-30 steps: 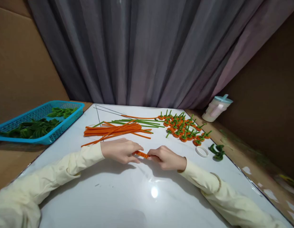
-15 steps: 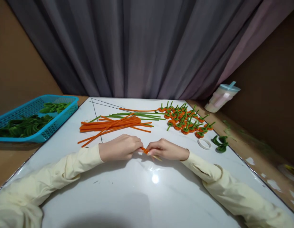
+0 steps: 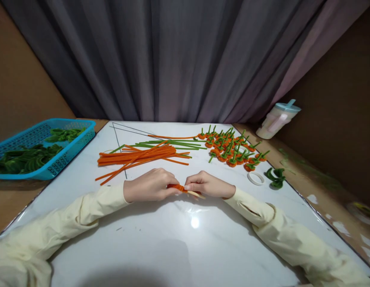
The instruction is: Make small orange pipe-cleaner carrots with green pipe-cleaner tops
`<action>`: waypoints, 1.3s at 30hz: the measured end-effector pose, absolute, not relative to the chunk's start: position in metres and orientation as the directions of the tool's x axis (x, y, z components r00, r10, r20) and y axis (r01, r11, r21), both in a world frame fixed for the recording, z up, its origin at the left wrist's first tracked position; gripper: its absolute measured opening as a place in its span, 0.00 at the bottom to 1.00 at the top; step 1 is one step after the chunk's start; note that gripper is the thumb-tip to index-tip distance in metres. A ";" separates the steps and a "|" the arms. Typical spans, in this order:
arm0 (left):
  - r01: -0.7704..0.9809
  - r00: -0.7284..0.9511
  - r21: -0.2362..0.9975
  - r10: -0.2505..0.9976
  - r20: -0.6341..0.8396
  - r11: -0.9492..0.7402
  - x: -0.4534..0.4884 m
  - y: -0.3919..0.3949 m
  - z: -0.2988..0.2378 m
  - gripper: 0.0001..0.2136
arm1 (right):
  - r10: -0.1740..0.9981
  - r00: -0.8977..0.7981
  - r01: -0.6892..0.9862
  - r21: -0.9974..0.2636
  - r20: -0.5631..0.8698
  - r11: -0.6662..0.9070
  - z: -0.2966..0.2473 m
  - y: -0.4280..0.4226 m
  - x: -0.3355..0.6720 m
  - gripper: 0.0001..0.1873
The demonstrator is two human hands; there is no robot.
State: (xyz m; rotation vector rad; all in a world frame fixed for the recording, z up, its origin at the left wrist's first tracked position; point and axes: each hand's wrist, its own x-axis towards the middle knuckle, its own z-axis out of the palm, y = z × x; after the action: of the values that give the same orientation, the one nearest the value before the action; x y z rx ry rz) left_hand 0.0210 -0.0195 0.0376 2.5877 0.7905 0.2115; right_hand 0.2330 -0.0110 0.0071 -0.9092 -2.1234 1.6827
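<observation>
In front of me, an orange pipe cleaner (image 3: 180, 187) is wound in a tight coil around a pale wooden stick (image 3: 197, 195). My left hand (image 3: 151, 185) is closed on the coil's left part, which its fingers partly hide. At the other end of the coil, my right hand (image 3: 209, 184) pinches with thumb and forefinger where the orange meets the stick. Beyond my hands lies a pile of straight orange pipe cleaners (image 3: 140, 155), with green pipe cleaners (image 3: 170, 143) behind it. Small orange pumpkin-like pieces with green stems (image 3: 223, 147) crowd the table's far right.
A blue basket (image 3: 58, 161) of curled green pieces stands at the left. Toward the right edge lie a white ring (image 3: 256, 178) and dark green curled pieces (image 3: 275, 178). A lidded cup with a straw (image 3: 277, 119) stands beyond the white tabletop (image 3: 137, 255). Paper scraps lie at right.
The fingers of both hands have shifted, so more of the orange coil and of the wooden stick shows. The whole view has moved slightly.
</observation>
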 end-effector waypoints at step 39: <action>0.644 0.676 0.070 0.610 0.414 -0.762 0.022 -0.020 0.018 0.16 | 0.936 -0.352 0.209 -0.976 -0.016 0.062 0.004 -0.040 0.208 0.17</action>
State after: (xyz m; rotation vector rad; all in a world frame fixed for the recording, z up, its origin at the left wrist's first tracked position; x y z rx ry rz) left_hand 0.0216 -0.0201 0.0177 2.9499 1.1057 0.6804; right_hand 0.2082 -0.0396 0.0039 -1.1604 -1.6536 1.3402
